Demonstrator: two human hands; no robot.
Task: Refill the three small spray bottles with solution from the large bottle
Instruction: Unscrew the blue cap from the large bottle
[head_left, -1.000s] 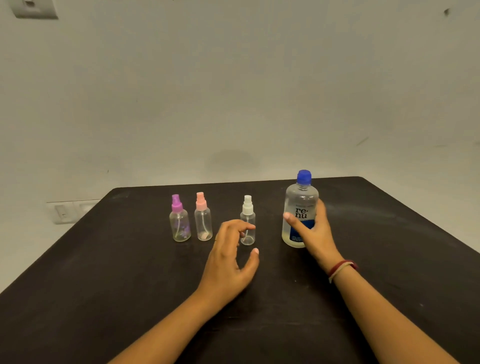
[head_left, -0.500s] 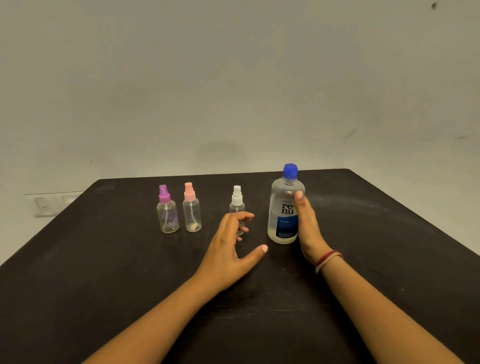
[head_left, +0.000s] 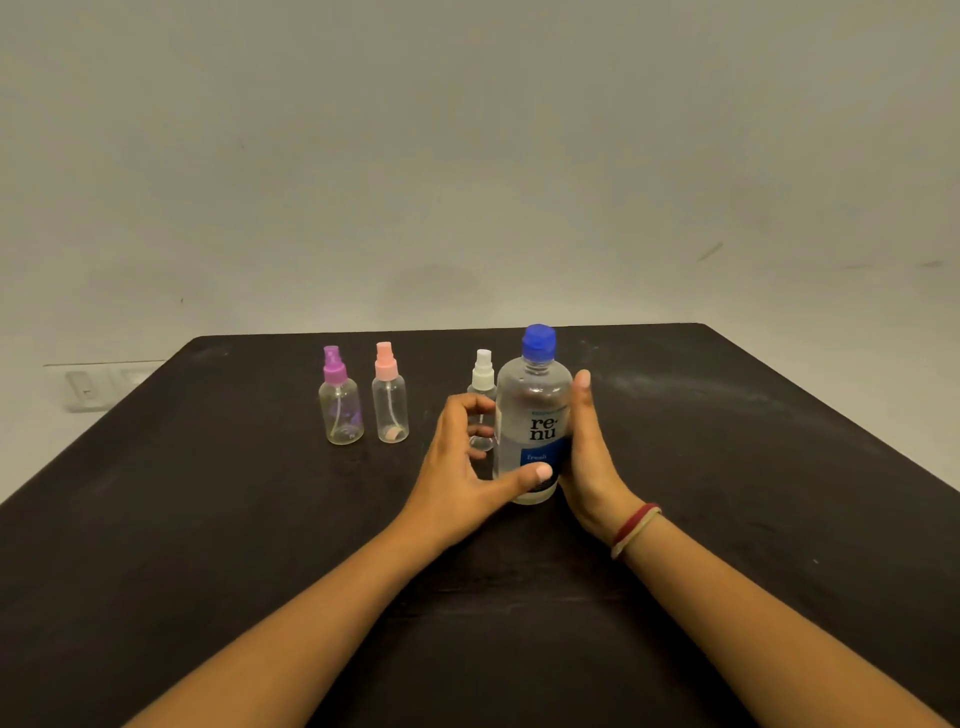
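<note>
**Hands closing around the large bottle, caps not yet off**

Right hand (head_left: 587, 457) lies flat against the right side of the large bottle (head_left: 532, 415), fingers straight and pressed together, pointing up toward 12 o'clock. Left hand (head_left: 457, 467) is spread and curved, its thumb touching the low front of this bottle and its fingers bent in the air near the left side. Neither hand has a closed grip yet, so I judge the bottle is only steadied between them.

The large bottle stands upright near the centre of the dark worktop (head_left: 208, 519), with its blue cap (head_left: 538, 340) on. The white-capped spray bottle (head_left: 482, 384) stands just beside it at 10 o'clock, partly behind the left fingers. The pink-capped spray bottle (head_left: 389, 400) and the purple-capped spray bottle (head_left: 340, 405) stand side by side farther toward 9 o'clock. All 3 look almost empty and keep their spray heads on.

The step in hand seems to be the very first 1: taking hold of the large bottle. Next, 1 hand must hold the body firmly while the other turns the blue cap off. A small bottle must also be opened before pouring, and its narrow neck will ask for a slow, careful tilt.
</note>
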